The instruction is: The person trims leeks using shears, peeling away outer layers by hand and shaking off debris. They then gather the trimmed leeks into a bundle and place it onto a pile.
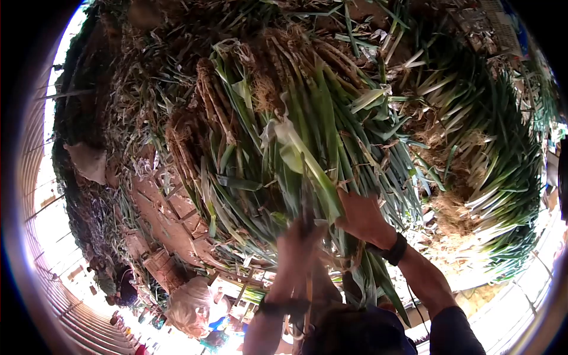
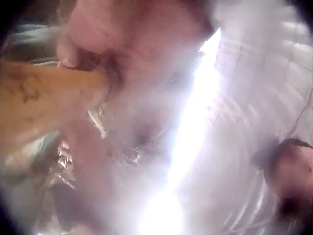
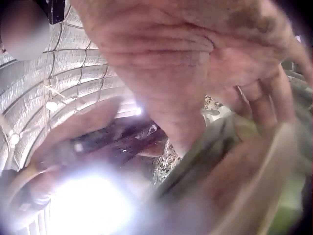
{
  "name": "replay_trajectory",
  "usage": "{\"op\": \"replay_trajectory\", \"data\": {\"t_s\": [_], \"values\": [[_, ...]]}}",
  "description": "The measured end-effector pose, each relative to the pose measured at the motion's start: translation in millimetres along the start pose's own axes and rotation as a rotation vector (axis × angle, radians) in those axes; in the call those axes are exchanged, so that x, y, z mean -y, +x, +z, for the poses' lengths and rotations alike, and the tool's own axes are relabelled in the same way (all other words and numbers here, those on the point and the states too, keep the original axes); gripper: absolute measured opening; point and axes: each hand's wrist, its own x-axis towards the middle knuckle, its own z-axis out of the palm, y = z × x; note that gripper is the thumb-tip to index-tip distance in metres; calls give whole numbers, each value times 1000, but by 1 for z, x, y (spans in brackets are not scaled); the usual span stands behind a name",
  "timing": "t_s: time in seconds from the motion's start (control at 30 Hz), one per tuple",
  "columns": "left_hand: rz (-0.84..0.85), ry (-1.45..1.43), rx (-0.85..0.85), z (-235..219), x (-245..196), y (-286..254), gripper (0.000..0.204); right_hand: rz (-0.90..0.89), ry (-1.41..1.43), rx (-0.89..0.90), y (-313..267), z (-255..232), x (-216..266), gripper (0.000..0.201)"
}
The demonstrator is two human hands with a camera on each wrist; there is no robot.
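In the head view my left hand (image 1: 296, 248) grips a tool whose dark narrow blade (image 1: 305, 192) points away from me. The left wrist view shows its yellowish wooden handle (image 2: 49, 98) in the curled left hand (image 2: 142, 39). Just to the right, my right hand (image 1: 364, 219) holds the leafy end of a leek (image 1: 313, 171), its pale stem slanting up and left over the pile. In the right wrist view the fingers of the right hand (image 3: 195, 63) bend behind green leaves (image 3: 200, 156). A heap of leeks (image 1: 284, 118) with brown roots lies under both hands.
On the right stands a long stack of leeks (image 1: 491, 154), white stems inward and green tops outward. Loose leaf scraps (image 1: 142, 118) cover the ground at left, around a bare brown patch (image 1: 165, 207). Another person's covered head (image 1: 189, 307) shows at lower left.
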Motion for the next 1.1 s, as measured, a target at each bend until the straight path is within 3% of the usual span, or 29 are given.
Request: {"op": "replay_trajectory", "data": {"t_s": [0.07,0.23,0.33,0.4,0.53,0.6,0.67,0.73,0.8,0.87,0.93,1.0,1.03,1.07,1.1], "values": [[-4,-28,-9,-9,-5,33,36,-16,123,-53,-7,11,-3,74],[23,98,-59,-31,-15,118,43,101,83,28,-6,16,6,76],[43,119,-27,-40,-17,135,45,103,124,-34,-6,25,6,75],[40,54,15,-45,-21,129,45,147,306,16,-4,29,8,69],[41,-23,77,-59,4,94,44,281,177,112,0,38,20,58],[133,105,-26,-71,15,78,44,8,-35,-312,0,32,40,54],[77,77,26,-94,28,53,45,25,-8,-314,-2,39,61,61],[163,164,275,-124,53,27,45,-14,573,-299,3,38,106,64],[213,-125,142,-167,55,-9,28,230,733,91,13,18,167,62],[222,-337,-233,-210,81,-22,20,149,877,8,34,59,208,54],[290,-310,-537,-253,95,-26,22,-33,756,-91,60,76,249,57],[242,-205,-591,-273,92,-34,22,56,882,-50,89,113,280,55],[258,-150,-574,-277,110,-33,38,119,733,115,101,120,282,66],[256,-163,-561,-269,116,-27,38,133,721,110,112,149,278,66],[309,-181,-532,-256,118,-23,50,-10,605,-49,125,194,266,61]]}}
